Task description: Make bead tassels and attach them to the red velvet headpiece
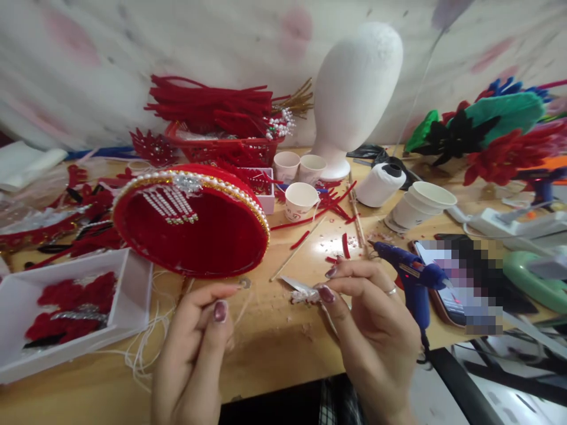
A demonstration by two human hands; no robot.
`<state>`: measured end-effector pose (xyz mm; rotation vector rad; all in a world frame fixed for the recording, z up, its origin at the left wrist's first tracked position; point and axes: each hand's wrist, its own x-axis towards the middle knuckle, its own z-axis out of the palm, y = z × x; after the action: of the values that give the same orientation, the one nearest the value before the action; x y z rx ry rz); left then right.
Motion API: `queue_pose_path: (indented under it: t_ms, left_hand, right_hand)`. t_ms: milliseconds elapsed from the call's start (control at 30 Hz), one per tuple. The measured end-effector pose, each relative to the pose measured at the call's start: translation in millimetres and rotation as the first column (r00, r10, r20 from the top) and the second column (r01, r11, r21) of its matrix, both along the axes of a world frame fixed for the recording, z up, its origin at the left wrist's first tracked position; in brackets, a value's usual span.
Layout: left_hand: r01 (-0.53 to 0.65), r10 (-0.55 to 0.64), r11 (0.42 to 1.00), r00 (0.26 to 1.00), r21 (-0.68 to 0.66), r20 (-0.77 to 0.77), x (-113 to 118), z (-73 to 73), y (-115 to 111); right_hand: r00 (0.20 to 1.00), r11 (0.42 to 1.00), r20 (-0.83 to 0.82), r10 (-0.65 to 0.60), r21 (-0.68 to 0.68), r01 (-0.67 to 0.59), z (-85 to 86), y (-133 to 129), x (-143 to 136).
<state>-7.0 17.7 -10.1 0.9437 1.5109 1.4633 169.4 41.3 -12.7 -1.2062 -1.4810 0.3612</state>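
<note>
Bare hands over wooden surface (266, 366). L hand (190, 360): palm partly curled, index finger reaching toward R, thumb bent close beside it; can't tell if a thin strand or small clear bit near the fingertips is gripped. R hand (376, 330): thumb & index pinched shut on one end of small beaded piece (305, 296), clear/white w/ dark-red beads, held just above surface, btwn the hands; ring on one finger.

Red cap (212, 242): beyond L hand, tilted, edged w/ white pearls & gold trim, silver ornament & bead strings at upper L. White box (84, 351), far L: holds red fuzzy pcs. (73, 307); white cords (142, 354) lie beside it.

Rear: red basket (225, 150) w/ bundle of red stems (212, 106) on top; white mannequin head (358, 88), upright; three paper cups (301, 198) near its base. To R of these: white thread cone (381, 184), tipped, & nested cups (419, 206).

R side: blue glue gun (405, 268) beside R hand, nozzle pointing L; phone (443, 289) just past it, screen lit, partly pixelated. Ctr.: thin stick (296, 249), short red offcuts (345, 245) & tiny scraps.
</note>
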Motion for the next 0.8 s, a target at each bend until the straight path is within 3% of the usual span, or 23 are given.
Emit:
queue_pose_path:
  t_ms: [133,233,333,400,467,567,667,800]
  left_hand:
    - [0.152,-0.16,0.987,0.957,-0.053,-0.24,11,6.0,10]
    - [0.331,-0.297,0.944,0.828,-0.013,-0.475,20,1.2,24]
    - [0.461,-0.283,0.884,0.656,0.074,-0.7,23,-6.4,35]
    - [0.461,-0.206,0.877,0.613,0.134,-0.763,23,-7.4,35]
    - [0.413,-0.115,0.889,0.621,0.199,-0.775,24,-4.2,30]
    - [0.303,-0.037,0.915,0.722,0.268,-0.691,29,4.4,20]
    - [0.242,-0.07,0.933,0.85,0.268,-0.522,41,9.6,14]
    - [0.219,-0.122,0.942,0.929,0.254,-0.35,50,7.7,12]
  right_hand:
    - [0.998,0.998,-0.032,-0.054,0.014,0.055,0.3,1,2]
    - [0.994,0.996,-0.07,-0.079,0.031,0.081,0.6,1,4]
    - [0.992,0.994,-0.082,-0.091,0.052,0.095,1.2,1,8]
    - [0.992,0.992,-0.08,-0.102,0.065,0.108,1.5,1,10]
    - [0.99,0.989,-0.081,-0.113,0.088,0.12,1.8,0,12]
    - [0.99,0.986,-0.075,-0.118,0.111,0.126,2.3,0,13]
    - [0.995,0.987,-0.038,-0.092,0.125,0.097,2.3,-3,11]
    - [0.999,0.992,0.005,-0.039,0.117,0.038,2.1,-7,7]
